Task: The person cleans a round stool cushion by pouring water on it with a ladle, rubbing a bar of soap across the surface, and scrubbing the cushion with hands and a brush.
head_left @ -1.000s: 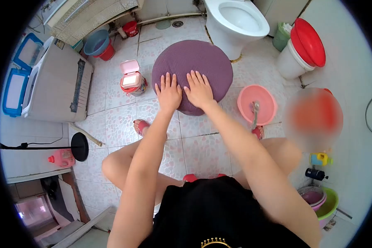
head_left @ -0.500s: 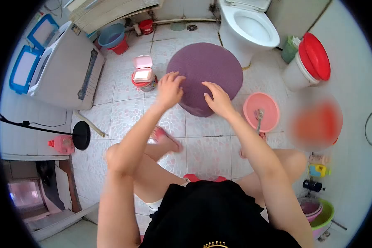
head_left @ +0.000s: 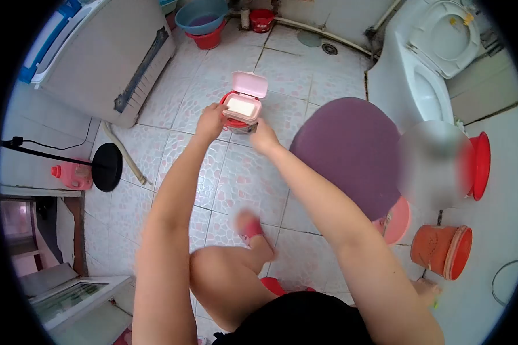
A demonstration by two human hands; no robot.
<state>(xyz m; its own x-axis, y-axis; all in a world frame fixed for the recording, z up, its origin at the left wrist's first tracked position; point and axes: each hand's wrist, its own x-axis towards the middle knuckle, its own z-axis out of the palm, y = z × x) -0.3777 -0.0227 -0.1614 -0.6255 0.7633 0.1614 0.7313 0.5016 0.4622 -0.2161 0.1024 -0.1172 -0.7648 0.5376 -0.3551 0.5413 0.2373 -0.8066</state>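
A pink box with its lid flipped up and a white block inside sits on top of a small red-rimmed container on the tiled floor. My left hand is at the left side of the box, its fingers closed round the edge. On the right side, my right hand touches the box or the container, its fingertips partly hidden. Right of my right hand stands the round stool with a purple cover.
A washing machine stands at the upper left, a toilet at the upper right. A pink basin is partly behind the stool. An orange bucket lies right. A black round base and pink bottle are left.
Both my hands have left the purple stool and moved left to the pink box, closing at its sides. The view has turned left, so the stool appears farther right.
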